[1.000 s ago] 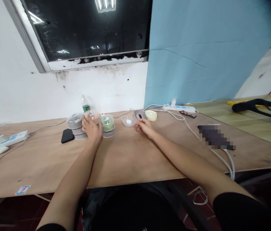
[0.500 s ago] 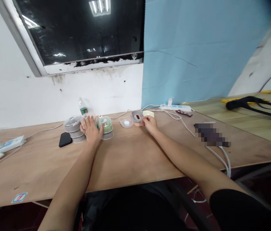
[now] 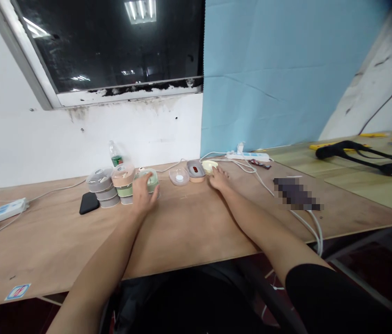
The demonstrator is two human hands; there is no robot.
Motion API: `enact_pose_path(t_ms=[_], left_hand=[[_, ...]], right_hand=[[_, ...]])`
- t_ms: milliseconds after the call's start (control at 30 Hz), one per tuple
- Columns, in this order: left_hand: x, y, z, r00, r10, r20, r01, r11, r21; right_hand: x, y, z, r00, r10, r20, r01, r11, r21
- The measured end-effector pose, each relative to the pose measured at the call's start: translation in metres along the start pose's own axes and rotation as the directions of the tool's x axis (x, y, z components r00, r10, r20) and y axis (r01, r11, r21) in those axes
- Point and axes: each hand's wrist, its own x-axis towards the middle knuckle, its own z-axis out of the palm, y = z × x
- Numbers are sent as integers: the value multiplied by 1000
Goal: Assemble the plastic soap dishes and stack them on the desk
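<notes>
My left hand (image 3: 142, 195) is at the front left of a stack of round boxes with a green top (image 3: 150, 178), its thumb and fingers apart and partly covering it. Left of it stand a stack with a peach top (image 3: 123, 174) and a stack of grey boxes (image 3: 100, 180). My right hand (image 3: 219, 179) has its fingers apart at the near edge of a small pale yellow dish (image 3: 209, 165). Beside that sits a grey and peach box (image 3: 195, 170) with a dark red spot inside. A clear lid (image 3: 179, 176) lies left of the box.
A plastic bottle (image 3: 115, 155) stands behind the stacks, and a black phone-like slab (image 3: 89, 203) lies to their left. Power strips (image 3: 248, 157) with white cables are at the back right and far left. A blurred-out dark item (image 3: 296, 194) lies on the right.
My left hand has moved off the peach-topped stack to the green-topped one. My right hand has drawn away from the grey and peach box, its fingers spreading by the yellow dish.
</notes>
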Motion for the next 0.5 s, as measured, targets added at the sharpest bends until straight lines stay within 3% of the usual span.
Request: enact_pose_path(t_ms=[67, 167, 233, 300, 367, 500], left_hand=[[-4, 14, 6, 975, 108, 195, -80, 986, -147], [-11, 36, 17, 842, 277, 463, -147, 943, -297], [-14, 45, 23, 754, 344, 559, -170, 925, -339], [-16, 48, 27, 706, 360, 610, -171, 922, -347], [-16, 45, 27, 703, 329, 631, -140, 933, -331], [-12, 32, 23, 746, 202, 634, -27, 961, -275]], right_hand=[[0, -1, 1, 999, -14, 29, 14, 1000, 6], [-1, -1, 0, 999, -27, 24, 28, 1000, -13], [0, 0, 0, 999, -35, -22, 35, 999, -34], [1, 1, 1, 997, -25, -70, 24, 1000, -13], [3, 3, 1, 995, 12, -99, -6, 999, 54], [5, 4, -1, 976, 103, -191, -63, 977, 203]])
